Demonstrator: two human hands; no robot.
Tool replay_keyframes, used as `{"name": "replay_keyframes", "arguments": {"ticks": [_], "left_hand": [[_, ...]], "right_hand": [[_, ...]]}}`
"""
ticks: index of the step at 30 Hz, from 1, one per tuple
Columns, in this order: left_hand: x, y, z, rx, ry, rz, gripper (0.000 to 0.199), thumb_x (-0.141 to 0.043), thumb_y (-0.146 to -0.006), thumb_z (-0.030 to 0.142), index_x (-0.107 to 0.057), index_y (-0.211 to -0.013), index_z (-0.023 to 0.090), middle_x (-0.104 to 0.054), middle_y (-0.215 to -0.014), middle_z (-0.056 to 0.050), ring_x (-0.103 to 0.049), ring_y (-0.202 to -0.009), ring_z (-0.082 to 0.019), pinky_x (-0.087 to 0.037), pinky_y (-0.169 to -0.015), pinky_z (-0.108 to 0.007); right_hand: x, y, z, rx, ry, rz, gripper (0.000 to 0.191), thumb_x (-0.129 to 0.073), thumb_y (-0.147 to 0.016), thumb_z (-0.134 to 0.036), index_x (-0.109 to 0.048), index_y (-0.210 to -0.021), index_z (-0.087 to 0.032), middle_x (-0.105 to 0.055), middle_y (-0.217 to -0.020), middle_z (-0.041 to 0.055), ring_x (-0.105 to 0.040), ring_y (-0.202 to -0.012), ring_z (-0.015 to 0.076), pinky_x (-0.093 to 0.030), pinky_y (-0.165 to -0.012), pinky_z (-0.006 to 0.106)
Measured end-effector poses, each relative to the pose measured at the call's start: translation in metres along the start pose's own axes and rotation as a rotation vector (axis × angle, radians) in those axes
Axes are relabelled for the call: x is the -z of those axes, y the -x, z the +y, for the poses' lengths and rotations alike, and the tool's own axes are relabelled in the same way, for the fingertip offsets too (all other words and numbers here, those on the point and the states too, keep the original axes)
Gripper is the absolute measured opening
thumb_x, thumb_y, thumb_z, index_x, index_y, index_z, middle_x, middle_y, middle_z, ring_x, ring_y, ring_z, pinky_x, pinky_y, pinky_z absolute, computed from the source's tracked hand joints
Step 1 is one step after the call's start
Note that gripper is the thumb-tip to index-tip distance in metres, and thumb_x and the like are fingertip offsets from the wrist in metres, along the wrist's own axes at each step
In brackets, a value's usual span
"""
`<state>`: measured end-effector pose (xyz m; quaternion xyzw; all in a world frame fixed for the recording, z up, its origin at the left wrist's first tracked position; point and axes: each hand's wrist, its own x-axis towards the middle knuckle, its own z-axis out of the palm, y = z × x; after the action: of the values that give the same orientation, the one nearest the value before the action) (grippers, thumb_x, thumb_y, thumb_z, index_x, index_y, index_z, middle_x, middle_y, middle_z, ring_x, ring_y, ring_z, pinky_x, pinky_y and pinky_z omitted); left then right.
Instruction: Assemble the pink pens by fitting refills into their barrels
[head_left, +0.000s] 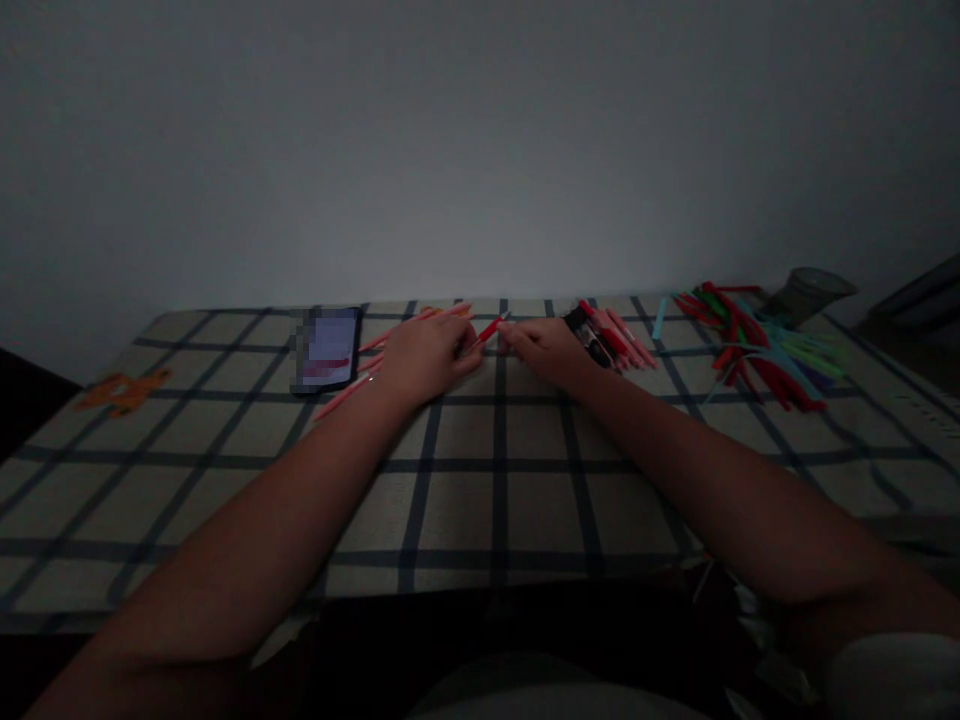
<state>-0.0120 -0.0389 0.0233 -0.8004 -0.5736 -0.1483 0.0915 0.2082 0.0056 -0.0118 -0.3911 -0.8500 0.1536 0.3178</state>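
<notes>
My left hand (pixel 427 355) is closed around a thin red stick (pixel 489 330), likely a pipe cleaner, with a greyish tip pointing up and right. The fingers of my right hand (pixel 544 348) are pinched together beside that tip; whatever they hold is too small and dark to make out. Long pink pipe cleaners (pixel 341 398) lie under and around my left hand, partly covered by it. Just beyond my right hand are short red and pink pieces (pixel 622 340) with a black object (pixel 589 335) among them.
A phone or tablet (pixel 330 345) with a lit screen lies left of my left hand. An orange figure (pixel 124 390) is at the far left. Right, a heap of red, green and blue pipe cleaners (pixel 776 375) sits by a glass (pixel 806 295). A checked cloth (pixel 465 510) covers the table against the wall.
</notes>
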Motion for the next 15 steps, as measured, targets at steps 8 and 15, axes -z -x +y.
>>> {"name": "replay_keyframes", "arguments": {"ticks": [8, 15], "left_hand": [[-0.009, -0.002, -0.007, -0.122, 0.117, 0.009, 0.028, -0.057, -0.108, 0.042, -0.079, -0.112, 0.025, -0.082, -0.127, -0.008, -0.075, -0.122, -0.029, -0.054, -0.102, -0.038], [-0.012, -0.002, -0.013, -0.126, 0.198, 0.027, 0.030, -0.056, -0.109, 0.044, -0.079, -0.117, 0.026, -0.075, -0.148, -0.007, -0.068, -0.138, -0.031, -0.054, -0.107, -0.041]], "right_hand": [[0.004, -0.001, -0.005, -0.212, -0.352, 0.090, 0.071, -0.044, -0.101, -0.085, -0.051, -0.064, -0.025, -0.043, -0.060, -0.0035, -0.042, -0.061, 0.0142, -0.036, -0.063, 0.031], [0.001, -0.002, -0.003, -0.223, -0.418, 0.035, 0.069, -0.046, -0.101, -0.085, -0.048, -0.067, -0.025, -0.043, -0.060, -0.0043, -0.040, -0.061, 0.0139, -0.033, -0.061, 0.030]]}}
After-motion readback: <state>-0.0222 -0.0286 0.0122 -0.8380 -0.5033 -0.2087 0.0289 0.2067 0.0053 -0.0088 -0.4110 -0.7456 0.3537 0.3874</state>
